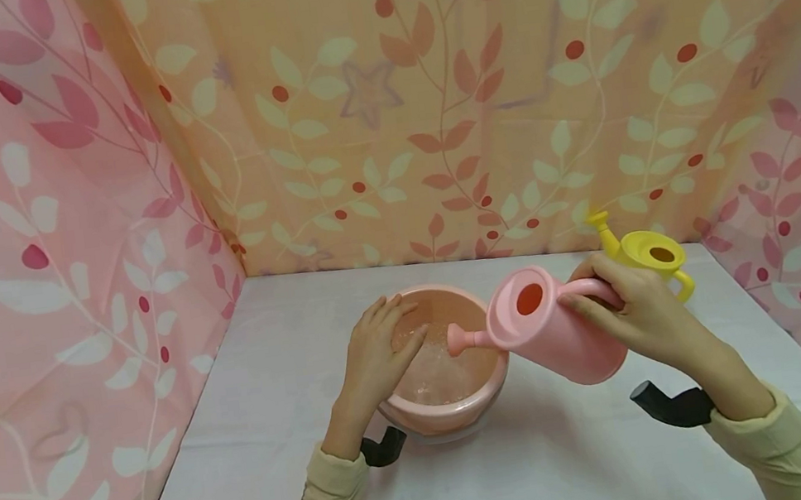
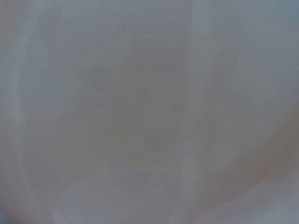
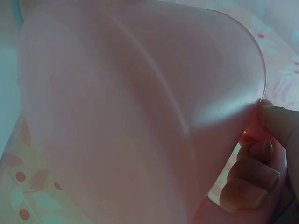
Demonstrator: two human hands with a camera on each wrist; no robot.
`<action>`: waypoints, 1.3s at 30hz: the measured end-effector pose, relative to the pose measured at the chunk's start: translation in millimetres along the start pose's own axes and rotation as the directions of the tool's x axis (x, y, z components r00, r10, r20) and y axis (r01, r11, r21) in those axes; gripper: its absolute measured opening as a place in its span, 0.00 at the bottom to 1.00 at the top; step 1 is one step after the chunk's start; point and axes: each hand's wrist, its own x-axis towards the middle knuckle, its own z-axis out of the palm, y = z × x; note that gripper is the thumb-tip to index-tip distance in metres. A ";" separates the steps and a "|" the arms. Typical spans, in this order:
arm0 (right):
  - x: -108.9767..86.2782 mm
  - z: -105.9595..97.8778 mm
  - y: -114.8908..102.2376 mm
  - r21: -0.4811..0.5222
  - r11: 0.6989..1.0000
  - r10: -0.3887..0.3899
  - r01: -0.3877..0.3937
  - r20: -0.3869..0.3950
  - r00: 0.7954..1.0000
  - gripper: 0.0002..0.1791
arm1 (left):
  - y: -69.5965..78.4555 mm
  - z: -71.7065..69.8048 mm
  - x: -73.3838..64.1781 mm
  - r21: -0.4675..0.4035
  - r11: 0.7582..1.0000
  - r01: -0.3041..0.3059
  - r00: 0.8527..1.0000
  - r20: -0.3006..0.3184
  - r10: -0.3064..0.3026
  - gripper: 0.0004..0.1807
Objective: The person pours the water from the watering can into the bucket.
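In the head view my right hand [image 1: 637, 313] grips the handle of a pink watering can [image 1: 565, 338], which tilts left with its spout over a pink bowl [image 1: 458, 410]. Bubbly water [image 1: 434, 371] lies in the bowl under the spout. At the bowl's left rim my left hand [image 1: 375, 349] rests with fingers extended over the edge. The right wrist view shows the watering can's body [image 3: 140, 116] close up, with curled fingers [image 3: 252, 177] round its handle. The left wrist view is a blur of pale surface, too close to make out.
A yellow watering can [image 1: 648, 253] stands at the back right, partly behind my right hand. The white tabletop [image 1: 247, 469] meets a patterned orange cloth [image 1: 384, 118] at the back. Pink patterned cloths [image 1: 74, 282] hang at both sides.
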 end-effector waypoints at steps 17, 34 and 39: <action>0.8 0.8 1.0 -0.020 1.000 0.001 -0.001 0.021 1.000 0.19 | -0.3 0.0 -1.1 0.011 1.000 -0.004 1.000 -0.006 0.005 0.21; 5.2 -0.2 -1.3 -0.045 0.998 -0.033 0.035 0.037 0.999 0.19 | -1.0 0.4 -0.2 -0.001 1.000 -0.010 1.000 -0.010 0.010 0.20; 5.9 0.2 -0.9 -0.044 0.998 -0.037 0.039 0.035 0.999 0.19 | -0.6 -0.3 -0.2 0.002 1.000 0.001 1.000 0.006 -0.001 0.21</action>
